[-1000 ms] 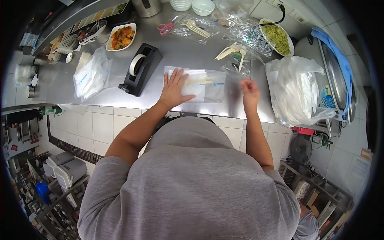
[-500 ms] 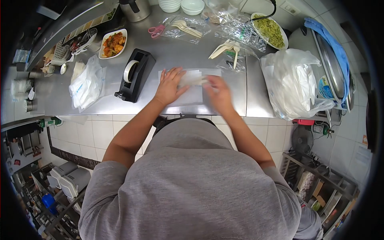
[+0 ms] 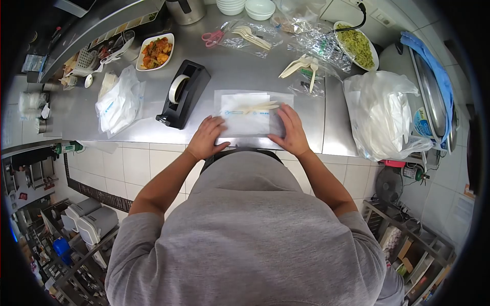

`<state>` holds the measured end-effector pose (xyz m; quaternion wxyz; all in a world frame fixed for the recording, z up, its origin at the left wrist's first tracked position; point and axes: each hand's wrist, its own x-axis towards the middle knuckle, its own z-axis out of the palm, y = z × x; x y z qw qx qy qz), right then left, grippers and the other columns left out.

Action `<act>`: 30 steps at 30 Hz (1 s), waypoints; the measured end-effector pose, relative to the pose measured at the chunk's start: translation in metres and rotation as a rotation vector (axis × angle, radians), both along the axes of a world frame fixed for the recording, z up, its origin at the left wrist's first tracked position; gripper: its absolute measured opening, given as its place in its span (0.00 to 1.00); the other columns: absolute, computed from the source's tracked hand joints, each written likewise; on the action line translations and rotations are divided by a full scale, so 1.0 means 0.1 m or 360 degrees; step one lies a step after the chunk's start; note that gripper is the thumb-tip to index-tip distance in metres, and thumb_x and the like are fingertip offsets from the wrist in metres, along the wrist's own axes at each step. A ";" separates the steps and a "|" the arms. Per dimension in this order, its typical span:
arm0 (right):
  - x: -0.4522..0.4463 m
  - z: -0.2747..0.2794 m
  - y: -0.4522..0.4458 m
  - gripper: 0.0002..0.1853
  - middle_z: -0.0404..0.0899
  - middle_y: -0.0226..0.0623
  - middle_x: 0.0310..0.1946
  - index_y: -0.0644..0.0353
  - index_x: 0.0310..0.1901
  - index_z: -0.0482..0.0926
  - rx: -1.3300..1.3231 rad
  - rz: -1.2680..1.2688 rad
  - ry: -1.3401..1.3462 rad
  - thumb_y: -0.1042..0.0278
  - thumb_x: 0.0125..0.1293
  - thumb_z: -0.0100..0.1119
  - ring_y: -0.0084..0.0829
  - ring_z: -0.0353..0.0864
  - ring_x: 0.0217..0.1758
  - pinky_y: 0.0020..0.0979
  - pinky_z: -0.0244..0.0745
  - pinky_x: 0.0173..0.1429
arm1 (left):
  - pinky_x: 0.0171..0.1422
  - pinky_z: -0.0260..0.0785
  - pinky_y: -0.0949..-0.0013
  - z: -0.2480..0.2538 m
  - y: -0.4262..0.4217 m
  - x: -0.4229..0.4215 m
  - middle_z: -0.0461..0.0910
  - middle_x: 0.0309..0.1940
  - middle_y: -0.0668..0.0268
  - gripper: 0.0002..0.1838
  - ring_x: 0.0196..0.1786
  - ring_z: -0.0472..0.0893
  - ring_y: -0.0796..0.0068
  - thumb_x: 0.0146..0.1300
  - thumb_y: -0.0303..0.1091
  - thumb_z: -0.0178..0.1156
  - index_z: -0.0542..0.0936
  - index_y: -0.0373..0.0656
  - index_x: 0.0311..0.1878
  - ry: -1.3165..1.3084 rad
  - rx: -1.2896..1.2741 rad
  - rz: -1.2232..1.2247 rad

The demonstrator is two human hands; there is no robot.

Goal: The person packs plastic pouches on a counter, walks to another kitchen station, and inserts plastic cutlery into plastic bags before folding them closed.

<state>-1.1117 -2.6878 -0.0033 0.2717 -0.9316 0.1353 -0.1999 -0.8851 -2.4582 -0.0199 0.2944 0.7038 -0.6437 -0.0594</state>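
In front of me on the steel counter lies a clear plastic bag (image 3: 286, 98). A white napkin (image 3: 240, 124) with blue print shows within its outline. Pale cutlery (image 3: 259, 107) lies across the napkin; I cannot tell if it is under the film. My left hand (image 3: 205, 136) rests at the bag's left lower edge, fingers apart and holding nothing. At the right edge my right hand (image 3: 292, 131) has its thumb and fingers spread, touching the bag's side. Left of the bag stands a black tape dispenser (image 3: 191, 84) with a roll of tape (image 3: 177, 88).
More cutlery (image 3: 305, 65) lies beyond the bag, with forks (image 3: 250, 37) and pink scissors (image 3: 212, 38) farther back. White plastic bags (image 3: 120, 104) lie left, and a large white bag (image 3: 377, 115) stands right. Two food dishes, one red-orange (image 3: 155, 52) and one green (image 3: 357, 46), sit behind.
Both hands have moved from over the napkin toward the near edge and sides of the bag. The cutlery on the napkin is now uncovered. The whole view has shifted slightly.
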 end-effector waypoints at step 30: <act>0.69 -0.22 -0.04 0.11 0.81 0.51 0.39 0.65 0.38 0.82 0.0557 -0.0453 0.0158 0.80 0.55 0.50 0.46 0.81 0.42 0.38 0.76 0.49 | 0.40 0.71 0.56 -0.06 -2.34 0.11 0.82 0.30 0.58 0.04 0.36 0.80 0.55 0.54 0.31 0.61 0.79 0.43 0.32 0.0045 0.0577 -0.0375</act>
